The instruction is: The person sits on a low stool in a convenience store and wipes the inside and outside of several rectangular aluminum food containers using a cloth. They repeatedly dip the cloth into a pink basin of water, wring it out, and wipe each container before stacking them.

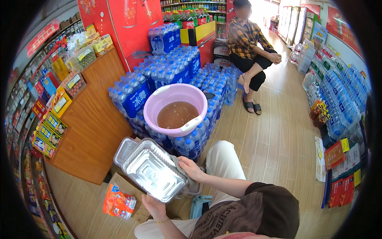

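Note:
An aluminium foil tray [156, 173] lies tilted between my hands, its shiny face towards me. My left hand [153, 206] grips its near rim. My right hand [191, 169] presses a grey cloth [178, 167] against the tray's right side. Just beyond, a pink plastic basin [150, 104] with white handles holds brownish, bubbly water [179, 115]. It rests on shrink-wrapped packs of water bottles. Another clear or foil container [121, 152] shows behind the tray at the left, and clear plastic containers [194, 188] are partly hidden below my right wrist.
An orange plastic packet [118, 201] lies on cardboard [140, 210] on the floor. A wooden counter [95, 119] with boxed goods stands left. Bottle packs [134, 95] surround the basin. A person [249, 44] sits beyond, near the aisle. More bottled water [340, 98] lines the right wall.

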`<state>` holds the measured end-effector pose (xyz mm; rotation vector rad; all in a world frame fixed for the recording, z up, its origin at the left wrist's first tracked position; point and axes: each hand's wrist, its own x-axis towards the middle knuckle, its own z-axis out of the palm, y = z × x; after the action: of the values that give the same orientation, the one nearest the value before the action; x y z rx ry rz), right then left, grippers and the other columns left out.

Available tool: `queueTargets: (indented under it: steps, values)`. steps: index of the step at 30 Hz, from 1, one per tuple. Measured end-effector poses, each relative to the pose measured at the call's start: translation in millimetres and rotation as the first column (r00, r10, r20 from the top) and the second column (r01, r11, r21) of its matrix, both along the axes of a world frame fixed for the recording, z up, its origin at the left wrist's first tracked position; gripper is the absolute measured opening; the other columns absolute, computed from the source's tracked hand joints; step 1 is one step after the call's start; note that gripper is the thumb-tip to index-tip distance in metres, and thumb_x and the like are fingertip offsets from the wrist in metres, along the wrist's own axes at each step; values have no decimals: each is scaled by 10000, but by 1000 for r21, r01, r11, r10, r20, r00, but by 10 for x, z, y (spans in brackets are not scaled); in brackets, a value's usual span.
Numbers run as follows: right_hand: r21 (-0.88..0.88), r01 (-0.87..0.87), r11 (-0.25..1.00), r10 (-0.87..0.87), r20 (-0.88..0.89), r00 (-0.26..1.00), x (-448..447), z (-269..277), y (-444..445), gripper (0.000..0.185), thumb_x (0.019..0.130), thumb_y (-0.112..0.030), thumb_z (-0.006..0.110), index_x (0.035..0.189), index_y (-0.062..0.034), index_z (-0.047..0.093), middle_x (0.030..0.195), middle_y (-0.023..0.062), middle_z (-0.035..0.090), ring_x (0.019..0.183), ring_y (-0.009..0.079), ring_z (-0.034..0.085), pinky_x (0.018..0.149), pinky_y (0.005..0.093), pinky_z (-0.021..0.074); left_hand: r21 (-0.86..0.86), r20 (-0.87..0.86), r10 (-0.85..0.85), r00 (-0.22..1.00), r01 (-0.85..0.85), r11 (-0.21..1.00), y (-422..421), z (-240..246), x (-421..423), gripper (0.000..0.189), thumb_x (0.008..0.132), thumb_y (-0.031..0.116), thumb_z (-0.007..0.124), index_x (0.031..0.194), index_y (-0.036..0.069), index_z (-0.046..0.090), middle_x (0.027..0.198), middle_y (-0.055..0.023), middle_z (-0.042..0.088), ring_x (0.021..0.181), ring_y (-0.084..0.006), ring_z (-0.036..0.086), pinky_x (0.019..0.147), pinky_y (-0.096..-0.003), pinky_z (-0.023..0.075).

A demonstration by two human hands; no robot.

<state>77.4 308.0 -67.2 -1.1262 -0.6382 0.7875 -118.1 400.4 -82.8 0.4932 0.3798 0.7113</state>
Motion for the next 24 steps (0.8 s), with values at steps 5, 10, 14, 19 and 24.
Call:
queueTargets:
  steps: [5,10,14,19,24]
  values:
    - [-23,-13,1000,14,65,998,25,12,0,237,940,-158,415,1090,6,499,968,28,550,921,88,471,833,232,384,68,-93,114,989,-108,992,-89,43,143,487,955,361,329,1313,33,360,1316,-91,432,1187,-242,434,977,-402,359]
    - [-29,11,1000,-9,86,996,25,-44,0,235,937,-162,423,1081,2,510,961,22,550,915,85,471,821,231,387,17,-23,169,985,-169,986,-115,-64,177,469,957,362,337,1307,51,373,1297,-76,445,1172,-234,447,961,-390,384]
    - [-18,32,999,-31,46,998,21,13,12,236,939,-160,423,1087,4,505,958,21,550,904,88,478,818,232,392,-4,-2,222,975,-222,975,-155,10,271,464,957,357,339,1312,61,371,1291,-78,447,1166,-228,451,962,-386,386]
    - [64,231,971,-223,-109,969,-81,32,125,239,946,-157,409,1116,-2,474,989,26,525,916,89,466,838,235,383,3,14,314,949,-314,949,-185,20,336,474,959,353,322,1322,50,356,1301,-92,438,1161,-235,458,962,-392,392]
    - [100,371,923,-363,-84,928,-187,-15,216,266,954,-158,386,1171,-7,416,1035,42,494,955,98,450,860,239,370,57,20,415,910,-416,908,-318,143,455,496,957,367,321,1332,43,338,1311,-103,428,1172,-248,451,978,-397,383]
